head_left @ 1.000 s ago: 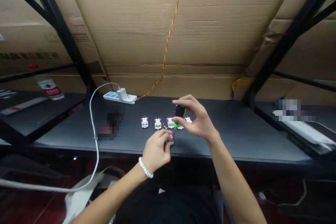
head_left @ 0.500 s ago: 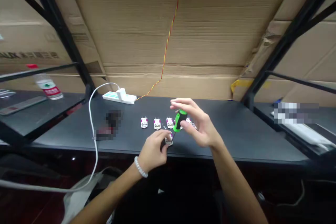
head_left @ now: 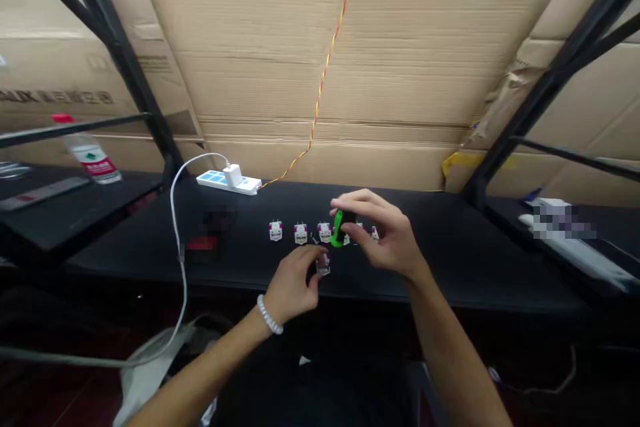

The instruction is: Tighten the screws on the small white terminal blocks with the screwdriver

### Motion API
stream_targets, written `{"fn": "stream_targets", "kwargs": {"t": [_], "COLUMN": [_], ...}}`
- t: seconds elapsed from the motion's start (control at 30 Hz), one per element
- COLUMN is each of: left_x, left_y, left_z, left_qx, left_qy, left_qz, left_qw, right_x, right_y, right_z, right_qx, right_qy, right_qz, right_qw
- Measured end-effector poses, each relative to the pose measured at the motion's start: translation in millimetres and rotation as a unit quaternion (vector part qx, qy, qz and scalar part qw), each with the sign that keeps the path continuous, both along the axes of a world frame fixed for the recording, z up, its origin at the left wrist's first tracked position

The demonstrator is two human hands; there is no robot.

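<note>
My left hand (head_left: 295, 282) pinches a small white-and-purple plug part (head_left: 324, 263) against the table near its front edge. Its fingers cover part of that piece. In my right hand (head_left: 383, 230) is a green-and-black screwdriver (head_left: 339, 229), gripped by the handle between thumb and fingers, just above the held part. The screwdriver's tip is too faint to make out. Behind the hands, several similar parts stand in a row, among them a left one (head_left: 275, 231), another (head_left: 301, 233) and one near the screwdriver (head_left: 325, 232). Small screws (head_left: 315, 239) lie beside the row.
A white power strip (head_left: 230, 181) with a plugged-in charger sits at the back left; its white cable (head_left: 175, 213) hangs over the front edge. A blurred dark-and-red item (head_left: 203, 243) lies left. Black metal frames (head_left: 480, 190) stand on both sides, cardboard (head_left: 320, 67) behind.
My right hand has shifted slightly right, and its fingers and the screwdriver handle have turned. My left hand keeps its hold on the plug part.
</note>
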State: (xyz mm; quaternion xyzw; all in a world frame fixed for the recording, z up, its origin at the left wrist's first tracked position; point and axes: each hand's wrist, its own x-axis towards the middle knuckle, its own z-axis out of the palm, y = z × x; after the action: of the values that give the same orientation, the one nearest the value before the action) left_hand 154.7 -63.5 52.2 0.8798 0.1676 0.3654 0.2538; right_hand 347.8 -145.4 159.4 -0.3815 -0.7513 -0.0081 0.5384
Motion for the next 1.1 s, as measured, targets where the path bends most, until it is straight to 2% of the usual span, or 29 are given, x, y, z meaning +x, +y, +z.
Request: {"fn": "stream_targets", "kwargs": {"t": [0.07,0.13,0.27,0.33,0.5,0.57,0.6,0.73,0.77,0.8,0.97,1.03,1.1], "left_x": [0,0,0,0,0,0,0,0,0,0,0,0,0], "left_y": [0,1,1,1,0,0,0,0,0,0,1,1,1], "left_z": [-0.1,-0.8,-2.7,-2.5,0.6,1.0,0.9,-0.2,-0.4,-0.6,-1.0,-1.2,-1.3], "left_qx": [0.001,0.000,0.000,-0.003,-0.003,-0.003,-0.004,-0.008,-0.009,-0.008,-0.008,-0.008,-0.008], "left_qy": [0.001,0.002,-0.002,-0.004,-0.002,-0.003,-0.004,-0.008,-0.007,-0.008,-0.011,-0.007,-0.006], "left_qz": [0.000,0.000,-0.002,-0.002,-0.001,0.003,0.002,-0.004,-0.005,-0.004,-0.003,-0.003,0.000], "left_qw": [1.000,1.000,1.000,1.000,1.000,1.000,1.000,1.000,1.000,1.000,1.000,1.000,1.000], "right_x": [-1,-2,0,3,2,0,-1,1,2,2,-2,-3,-2], "right_y": [2,3,2,2,6,6,6,1,1,1,2,0,-4], "right_z": [0.1,-1.2,-3.8,-3.3,-1.1,-2.4,-3.5,-7.2,-7.1,-6.4,-1.9,-2.8,-4.7], "right_qx": [0.041,0.051,-0.026,-0.039,0.060,0.072,0.059,-0.056,-0.067,-0.062,0.056,0.047,-0.017], "right_qy": [-0.012,-0.009,0.003,0.008,-0.013,-0.020,-0.014,0.057,0.071,0.077,0.007,0.007,0.039], "right_qz": [-0.063,-0.081,0.012,0.028,-0.105,-0.132,-0.121,0.013,0.027,0.018,-0.148,-0.136,-0.067], "right_qw": [0.997,0.995,1.000,0.999,0.993,0.988,0.991,0.997,0.995,0.995,0.987,0.990,0.997]}}
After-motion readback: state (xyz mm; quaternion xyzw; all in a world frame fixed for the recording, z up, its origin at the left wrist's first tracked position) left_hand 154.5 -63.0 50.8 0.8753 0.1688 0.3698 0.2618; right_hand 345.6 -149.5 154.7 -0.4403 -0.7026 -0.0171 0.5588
